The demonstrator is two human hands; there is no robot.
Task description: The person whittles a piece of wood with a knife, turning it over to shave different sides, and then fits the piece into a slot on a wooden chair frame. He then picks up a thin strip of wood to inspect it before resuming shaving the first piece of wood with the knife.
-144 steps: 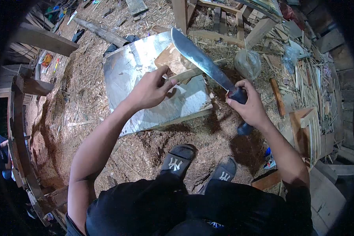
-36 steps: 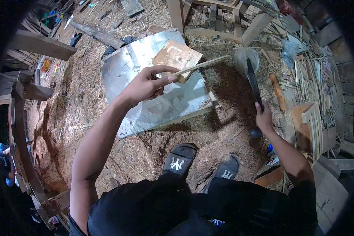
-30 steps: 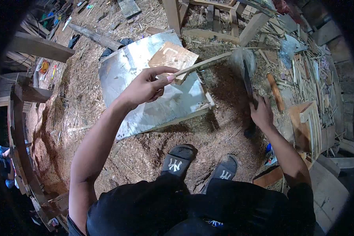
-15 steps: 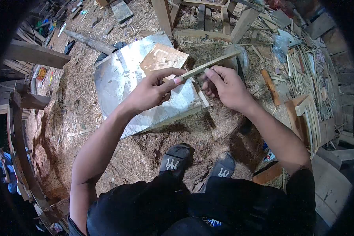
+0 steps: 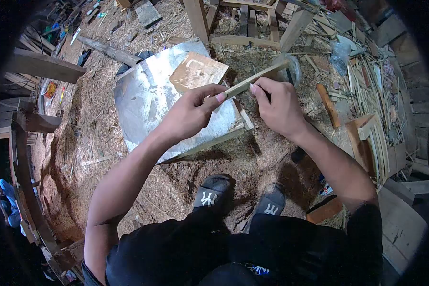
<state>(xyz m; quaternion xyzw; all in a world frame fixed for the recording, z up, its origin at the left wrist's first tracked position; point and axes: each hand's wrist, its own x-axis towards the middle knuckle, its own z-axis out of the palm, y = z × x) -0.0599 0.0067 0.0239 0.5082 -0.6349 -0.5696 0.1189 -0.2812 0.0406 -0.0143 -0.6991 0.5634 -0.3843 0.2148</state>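
Note:
A thin wooden strip slants up to the right above a metal-topped board. My left hand pinches the strip's lower end between thumb and fingers. Around its middle, my right hand grips the strip with thumb and bent fingers. Beneath the strip, a square piece of plywood lies on the board, and narrow wood pieces lie at the board's right edge.
Wood shavings cover the ground. A wooden frame stands at the top, a round wooden piece and a small frame lie right. At far left, beyond a curved beam, a person in blue is partly visible.
My right hand has turned and its fingers have closed in more on the strip. My left hand has shifted slightly right. The person in blue at far left has changed posture.

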